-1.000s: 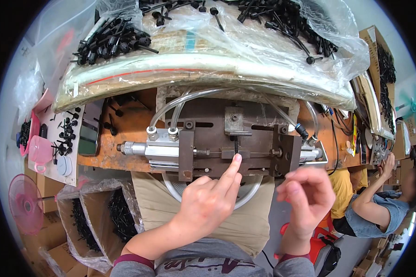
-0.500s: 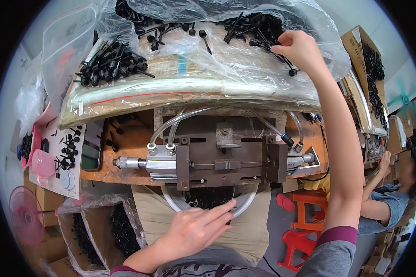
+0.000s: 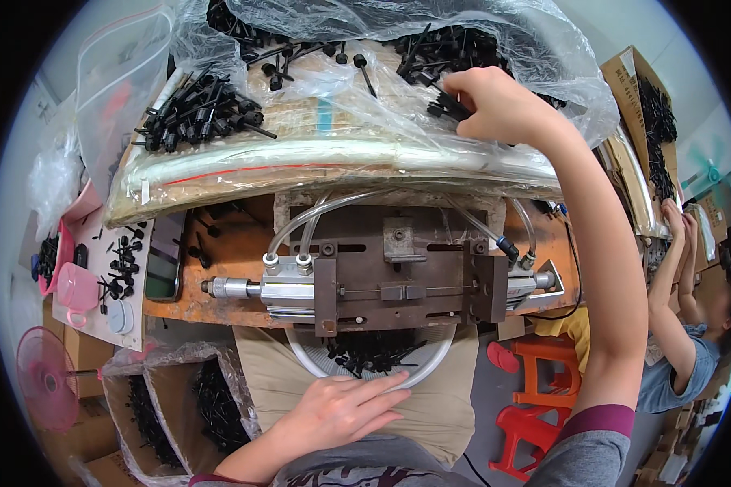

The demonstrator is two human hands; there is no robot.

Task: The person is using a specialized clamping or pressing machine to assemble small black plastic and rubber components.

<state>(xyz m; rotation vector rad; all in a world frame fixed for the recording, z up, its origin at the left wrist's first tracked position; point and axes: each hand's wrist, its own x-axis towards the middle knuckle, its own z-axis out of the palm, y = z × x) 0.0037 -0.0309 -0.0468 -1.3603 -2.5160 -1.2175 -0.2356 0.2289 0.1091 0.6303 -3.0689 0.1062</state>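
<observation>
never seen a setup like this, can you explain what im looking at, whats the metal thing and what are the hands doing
You are looking down from a camera worn on a person's head; its wide lens bends straight edges. There is no robot, only bare hands.

The metal fixture on the orange-brown table has a silvery cylinder on its left, with clear tubes attached.

Beyond it, black stemmed parts lie heaped on a plastic-covered ledge. More lie in a pale-rimmed basket below the fixture.

The right hand is at the heap, fingers curled by some parts; whether they are gripped is unclear. The left hand is at the basket's rim, fingers extended, nothing visibly held.
</observation>
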